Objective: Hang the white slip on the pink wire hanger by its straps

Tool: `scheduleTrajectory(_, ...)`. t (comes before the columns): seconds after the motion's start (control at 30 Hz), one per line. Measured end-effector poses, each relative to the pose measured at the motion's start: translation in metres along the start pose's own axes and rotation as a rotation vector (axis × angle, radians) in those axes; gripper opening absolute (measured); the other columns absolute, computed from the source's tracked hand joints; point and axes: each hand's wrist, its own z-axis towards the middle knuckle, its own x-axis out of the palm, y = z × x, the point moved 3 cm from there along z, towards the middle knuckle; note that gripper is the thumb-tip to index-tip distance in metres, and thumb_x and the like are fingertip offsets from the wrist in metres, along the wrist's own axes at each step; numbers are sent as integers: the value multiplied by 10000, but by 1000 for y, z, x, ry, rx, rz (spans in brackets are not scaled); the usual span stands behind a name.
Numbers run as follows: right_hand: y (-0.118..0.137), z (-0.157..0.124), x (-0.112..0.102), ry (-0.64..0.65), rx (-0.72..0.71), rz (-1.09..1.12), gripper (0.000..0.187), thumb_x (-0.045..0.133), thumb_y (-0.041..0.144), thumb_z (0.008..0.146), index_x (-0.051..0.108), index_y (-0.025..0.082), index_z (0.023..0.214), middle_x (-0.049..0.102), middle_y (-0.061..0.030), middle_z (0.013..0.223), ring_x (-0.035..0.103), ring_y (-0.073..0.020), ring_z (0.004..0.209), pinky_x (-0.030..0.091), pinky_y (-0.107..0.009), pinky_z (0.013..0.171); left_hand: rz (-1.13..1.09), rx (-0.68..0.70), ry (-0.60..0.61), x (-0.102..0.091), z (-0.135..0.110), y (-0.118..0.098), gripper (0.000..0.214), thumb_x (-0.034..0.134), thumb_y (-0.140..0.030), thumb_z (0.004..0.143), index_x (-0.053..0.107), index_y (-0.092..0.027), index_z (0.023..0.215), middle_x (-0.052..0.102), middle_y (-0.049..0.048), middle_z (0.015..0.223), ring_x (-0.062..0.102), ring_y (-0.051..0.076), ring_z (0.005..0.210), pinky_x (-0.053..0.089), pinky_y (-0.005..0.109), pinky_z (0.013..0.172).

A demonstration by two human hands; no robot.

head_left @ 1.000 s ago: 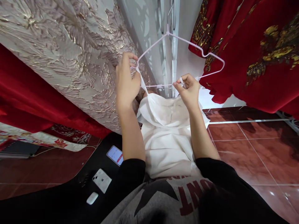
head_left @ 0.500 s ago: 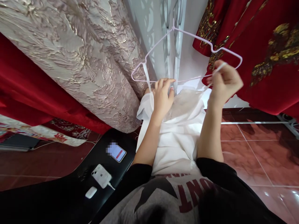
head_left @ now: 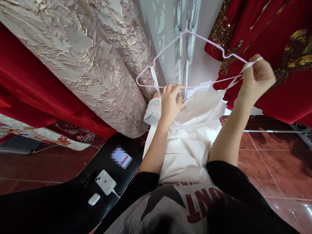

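A pale pink clothes hanger (head_left: 168, 46) hangs by its hook from a metal rack. On it is a white garment (head_left: 187, 136) with thin straps, draped down over my lap. Its left strap (head_left: 154, 78) is looped over the hanger's left shoulder. My left hand (head_left: 171, 102) is closed at the hanger's bottom bar, fingers over the bar and thumb below it. Out at the hanger's right end, my right hand (head_left: 259, 76) pinches the right strap (head_left: 237, 78) and stretches it around that end. The hanger's right tip is hidden behind my right hand.
Textured beige-gold fabric (head_left: 104, 65) hangs on the left, red embroidered cloth (head_left: 268, 91) on the right. A black seat (head_left: 117, 185) at lower left carries a lit phone (head_left: 126, 161), a white phone (head_left: 105, 182) with a cable and a white earbud case (head_left: 94, 199). The floor (head_left: 275, 169) is red tile.
My right hand has moved outward to the right and slightly up, pulling the right strap past the hanger's end. My left hand has stayed at the bottom bar.
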Motion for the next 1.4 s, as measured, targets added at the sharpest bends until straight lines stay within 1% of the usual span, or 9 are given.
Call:
scheduleTrajectory(0.13,33,3,22,311,-41,-156,115,645,246,824,710,261,918,673,-56,898,599,-177,823,502,-392,842,-6,21,47,-3,1,3,338,534,-13,895,630,-222,1143,570,74,1125,512,271,1148,423,413,1017)
scheduleTrajectory(0.23,53,7,34,450,-102,-294,147,670,210,801,690,306,911,660,-39,958,581,-212,952,457,-432,988,-44,42,53,-2,0,-2,328,538,-15,905,631,-218,1146,570,73,1124,520,258,1137,419,398,1025)
scheduleTrajectory(0.47,73,-36,42,-60,-488,-40,167,504,148,872,634,243,917,572,-35,902,566,-185,932,472,-397,902,-93,70,27,-1,-1,-11,387,529,13,908,605,-225,1203,583,68,1156,531,239,1163,409,389,1057)
scheduleTrajectory(0.63,52,-81,88,585,-238,-180,155,523,185,871,669,210,917,673,-32,978,605,-179,967,457,-377,929,-198,108,17,-3,-1,-9,321,525,-1,914,636,-205,1137,621,67,1179,555,228,1176,433,379,1048)
scheduleTrajectory(0.73,38,-91,98,772,-134,-349,166,529,261,895,687,213,885,689,-6,890,594,-171,868,413,-395,916,-219,77,-64,-14,1,1,214,517,-55,935,665,-200,985,650,54,1072,612,212,1068,502,354,951)
scheduleTrajectory(0.9,37,-94,94,746,-171,-355,179,530,304,906,691,226,909,687,11,890,577,-168,868,360,-367,898,-74,-168,-509,-59,9,31,345,596,-28,838,592,-226,1121,563,70,1214,552,244,1151,503,362,931)
scheduleTrajectory(1.1,38,-98,96,704,-166,-378,193,513,302,908,681,216,870,686,-2,882,570,-177,874,345,-357,889,-366,-316,-248,-67,23,52,409,656,-147,867,472,-262,1213,649,25,901,660,189,803,544,312,763)
scheduleTrajectory(1.3,40,-98,96,690,-122,-325,183,537,304,894,680,208,831,677,11,840,561,-160,832,346,-359,896,-624,-343,-237,-72,31,30,257,724,-280,847,570,-258,1051,622,8,782,652,197,747,480,278,592)
scheduleTrajectory(1.4,40,-99,95,686,-107,-296,160,556,290,881,682,211,825,675,23,833,551,-143,800,349,-364,909,-820,-363,-300,-93,31,36,179,626,-234,886,576,-265,1056,664,28,901,664,233,971,506,316,683)
